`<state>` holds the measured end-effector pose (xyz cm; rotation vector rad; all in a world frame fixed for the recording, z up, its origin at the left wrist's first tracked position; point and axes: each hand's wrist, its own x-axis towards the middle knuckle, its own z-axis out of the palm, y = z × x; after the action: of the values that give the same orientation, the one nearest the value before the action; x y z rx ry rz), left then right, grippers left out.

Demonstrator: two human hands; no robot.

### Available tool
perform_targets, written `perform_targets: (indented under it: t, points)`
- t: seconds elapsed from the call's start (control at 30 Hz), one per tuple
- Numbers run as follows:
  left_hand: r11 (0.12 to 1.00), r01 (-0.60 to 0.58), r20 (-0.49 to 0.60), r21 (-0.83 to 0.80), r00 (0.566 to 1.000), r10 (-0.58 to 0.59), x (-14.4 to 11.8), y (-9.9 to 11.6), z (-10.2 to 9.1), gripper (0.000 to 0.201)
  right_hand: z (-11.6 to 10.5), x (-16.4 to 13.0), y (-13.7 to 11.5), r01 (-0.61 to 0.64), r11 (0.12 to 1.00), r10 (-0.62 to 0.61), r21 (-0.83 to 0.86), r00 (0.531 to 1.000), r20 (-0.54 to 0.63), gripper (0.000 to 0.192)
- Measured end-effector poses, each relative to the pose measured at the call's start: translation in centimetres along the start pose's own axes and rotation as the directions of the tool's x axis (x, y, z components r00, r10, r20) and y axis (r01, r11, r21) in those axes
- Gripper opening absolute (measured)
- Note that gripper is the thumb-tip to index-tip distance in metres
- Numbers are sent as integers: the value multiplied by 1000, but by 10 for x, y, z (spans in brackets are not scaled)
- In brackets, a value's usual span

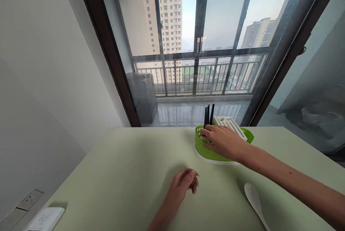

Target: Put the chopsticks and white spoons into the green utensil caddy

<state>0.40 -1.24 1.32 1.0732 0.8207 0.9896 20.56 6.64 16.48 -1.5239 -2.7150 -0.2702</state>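
My right hand (225, 141) reaches across the table and lies over the left part of a green cutlery holder (207, 152) that has a white slotted insert (230, 123). Its fingertips are by several black chopsticks (208, 114) standing upright in the holder. A small pale piece shows under the fingertips; I cannot tell whether it is gripped. My left hand (185, 184) rests on the pale green table (129, 173), fingers loosely curled and holding nothing. A white spoon (254, 200) lies on the table to the right, below my right forearm.
A white remote-like device (44, 219) lies at the table's near left corner, beside wall sockets (25, 202). Behind the table's far edge a large dark-framed glass door (194, 44) looks onto a balcony. A white wall runs along the left.
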Motion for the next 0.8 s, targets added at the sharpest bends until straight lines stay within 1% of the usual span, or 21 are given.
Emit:
perform_targets:
  t: [0.23, 0.43, 0.53, 0.67, 0.8]
  points:
    - [1000, 1, 1, 5, 1000, -1, -1, 2, 0, 45, 16, 4, -1, 58, 997, -62, -42, 995, -80, 27]
    - [1000, -4, 9, 5, 1000, 4, 1, -4, -3, 46, 22, -1, -3, 66, 991, -84, -114, 984, -158, 25]
    - [1000, -9, 11, 3, 1000, 9, 1, -3, -2, 45, 24, -3, -4, 58, 988, -84, -145, 979, -184, 27]
    - [1000, 6, 4, 0, 1000, -6, 0, 0, -1, 45, 22, -4, -7, 18, 991, -40, -130, 985, -171, 28]
    - [1000, -8, -3, 10, 1000, 8, 1, -1, -1, 47, 21, -2, -7, 4, 997, -14, -77, 992, -128, 20]
